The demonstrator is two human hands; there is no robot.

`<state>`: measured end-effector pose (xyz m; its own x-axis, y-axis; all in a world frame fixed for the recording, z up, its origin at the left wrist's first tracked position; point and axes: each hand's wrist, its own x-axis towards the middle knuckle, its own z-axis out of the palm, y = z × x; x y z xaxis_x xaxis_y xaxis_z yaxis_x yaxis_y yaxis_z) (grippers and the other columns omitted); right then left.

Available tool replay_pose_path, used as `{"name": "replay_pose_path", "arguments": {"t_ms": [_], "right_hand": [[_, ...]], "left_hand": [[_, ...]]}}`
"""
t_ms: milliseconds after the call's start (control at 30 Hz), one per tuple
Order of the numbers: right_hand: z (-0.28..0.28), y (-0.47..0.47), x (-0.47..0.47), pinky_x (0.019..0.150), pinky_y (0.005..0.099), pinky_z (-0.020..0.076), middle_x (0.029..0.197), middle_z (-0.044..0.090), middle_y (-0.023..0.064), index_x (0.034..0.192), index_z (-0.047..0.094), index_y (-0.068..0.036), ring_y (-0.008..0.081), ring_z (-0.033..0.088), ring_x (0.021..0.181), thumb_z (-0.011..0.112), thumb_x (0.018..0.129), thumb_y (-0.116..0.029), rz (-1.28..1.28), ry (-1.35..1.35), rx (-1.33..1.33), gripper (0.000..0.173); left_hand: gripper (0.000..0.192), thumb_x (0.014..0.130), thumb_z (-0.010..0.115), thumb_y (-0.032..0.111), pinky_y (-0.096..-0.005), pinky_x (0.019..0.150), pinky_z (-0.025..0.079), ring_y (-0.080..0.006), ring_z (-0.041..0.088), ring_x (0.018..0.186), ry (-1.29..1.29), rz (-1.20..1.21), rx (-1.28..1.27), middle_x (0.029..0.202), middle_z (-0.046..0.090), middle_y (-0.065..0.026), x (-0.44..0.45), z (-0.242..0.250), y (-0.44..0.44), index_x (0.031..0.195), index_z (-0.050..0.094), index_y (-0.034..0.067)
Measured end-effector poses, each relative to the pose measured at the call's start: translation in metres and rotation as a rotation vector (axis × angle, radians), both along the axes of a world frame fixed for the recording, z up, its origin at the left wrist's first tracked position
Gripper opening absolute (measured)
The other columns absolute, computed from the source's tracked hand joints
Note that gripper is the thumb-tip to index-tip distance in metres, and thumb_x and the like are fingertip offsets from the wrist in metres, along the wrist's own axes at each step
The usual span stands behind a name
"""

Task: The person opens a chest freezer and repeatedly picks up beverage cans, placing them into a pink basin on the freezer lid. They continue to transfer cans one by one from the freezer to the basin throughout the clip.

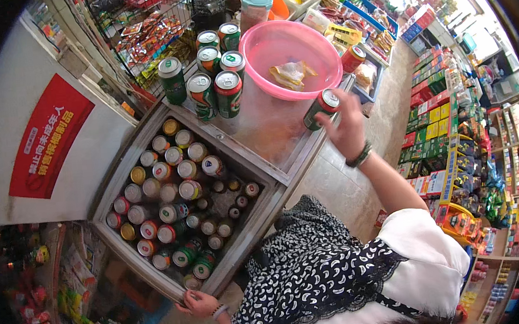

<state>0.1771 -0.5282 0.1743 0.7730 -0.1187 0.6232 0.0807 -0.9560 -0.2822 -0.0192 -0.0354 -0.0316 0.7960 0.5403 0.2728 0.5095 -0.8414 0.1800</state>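
Note:
My right hand (346, 124), blurred, is at a green and red drink can (322, 109) near the edge of the freezer's closed lid section (266, 129). Its thumb overlaps the can's side; whether it grips the can is unclear. My left hand (200, 303) holds the corner of the freezer's rim (159, 288). Inside the open half stand many cans (187, 169), with a few green ones (203, 265) tilted near that corner. Several green cans (171, 81) stand grouped on the lid. Beside them is a pink plastic basin (295, 91) holding a crumpled plastic packet (293, 75).
A red can (353, 58) stands beyond the basin. A lidded plastic container (255, 9) and a wire rack of snack packets (147, 37) are behind the cans. Stacked boxed goods (431, 114) line the right side, across a tiled floor (339, 173).

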Motion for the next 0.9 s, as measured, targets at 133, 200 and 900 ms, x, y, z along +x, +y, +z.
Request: {"name": "replay_pose_path", "arguments": {"t_ms": [133, 200, 900], "right_hand": [[-0.014, -0.071, 0.012, 0.091, 0.0441, 0.0454, 0.119, 0.053, 0.0245, 0.124, 0.045, 0.003, 0.0395, 0.053, 0.111, 0.074, 0.075, -0.048, -0.359, 0.34, 0.04, 0.077], [-0.035, -0.09, 0.023, 0.088, 0.0443, 0.0473, 0.116, 0.057, 0.0268, 0.123, 0.045, 0.003, 0.0386, 0.057, 0.11, 0.073, 0.071, -0.058, -0.309, 0.462, 0.18, 0.085], [-0.027, 0.063, 0.03, 0.082, 0.046, 0.0571, 0.116, 0.061, 0.0156, 0.125, 0.051, -0.002, 0.0301, 0.062, 0.104, 0.049, 0.096, -0.027, 0.386, 1.029, 1.571, 0.038]], "left_hand": [[0.01, 0.079, 0.067, 0.008, -0.0485, 0.098, 0.04, -0.0369, 0.046, 0.121, 0.057, 0.028, 0.041, 0.097, 0.069, -0.0085, 0.001, 0.002, 0.001, 0.089, 0.068, 0.007], [0.01, 0.078, 0.067, 0.009, -0.0482, 0.1, 0.039, -0.0371, 0.047, 0.12, 0.047, 0.0, 0.067, 0.096, 0.07, -0.0094, 0.003, 0.004, 0.002, 0.088, 0.069, 0.007], [0.012, 0.074, 0.067, 0.006, -0.0478, 0.097, 0.041, -0.0367, 0.051, 0.119, -0.165, 0.04, 0.016, 0.09, 0.07, -0.008, -0.001, 0.0, -0.002, 0.085, 0.066, 0.011]]}}
